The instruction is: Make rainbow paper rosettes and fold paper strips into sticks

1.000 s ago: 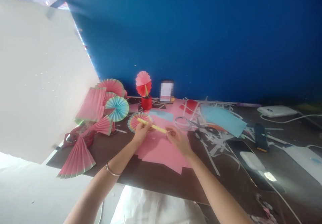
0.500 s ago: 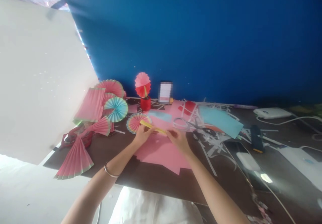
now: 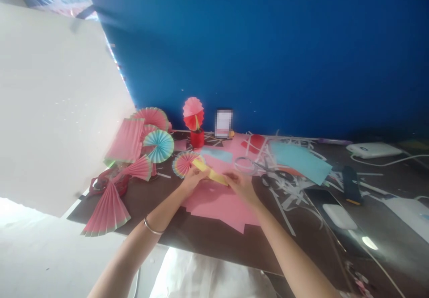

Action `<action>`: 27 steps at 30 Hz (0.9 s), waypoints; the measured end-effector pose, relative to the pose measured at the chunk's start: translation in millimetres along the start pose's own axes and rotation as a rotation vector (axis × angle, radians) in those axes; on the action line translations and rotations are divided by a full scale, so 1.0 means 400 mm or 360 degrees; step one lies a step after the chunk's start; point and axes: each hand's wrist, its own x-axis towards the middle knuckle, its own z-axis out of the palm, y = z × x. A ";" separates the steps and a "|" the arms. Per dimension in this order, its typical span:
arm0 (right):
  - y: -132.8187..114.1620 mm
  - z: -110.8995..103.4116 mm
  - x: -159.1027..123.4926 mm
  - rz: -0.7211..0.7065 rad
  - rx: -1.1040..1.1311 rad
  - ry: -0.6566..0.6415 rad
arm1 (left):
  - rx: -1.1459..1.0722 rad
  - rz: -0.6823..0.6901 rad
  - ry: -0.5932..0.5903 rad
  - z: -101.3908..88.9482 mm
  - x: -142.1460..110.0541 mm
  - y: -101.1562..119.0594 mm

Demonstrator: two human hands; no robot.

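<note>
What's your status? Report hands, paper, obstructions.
Left hand and right hand both pinch the yellow folded strip. Strip held over pink sheet. Scissors alongside, clear.

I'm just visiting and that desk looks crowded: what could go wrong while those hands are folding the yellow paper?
The folded yellow strip is pinched between the left hand and right hand; an uneven squeeze might skew its pleats. The scissors lie close beside the right hand among white paper scraps, so a sideways reach could catch them. The finished fan just behind the left hand could get nudged or crushed.
</note>
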 end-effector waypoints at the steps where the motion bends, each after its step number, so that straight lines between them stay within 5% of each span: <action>1: -0.004 0.000 -0.001 -0.0012 -0.0039 -0.0001 | -0.0010 0.0002 0.0012 0.002 -0.001 0.001; 13: 0.013 -0.011 0.001 -0.0188 -0.0272 0.0197 | -0.0235 0.0231 0.0396 -0.001 0.002 0.011; 27: 0.002 -0.019 -0.001 -0.0265 -0.0441 0.0346 | 0.0197 0.0377 0.0357 -0.003 0.001 0.020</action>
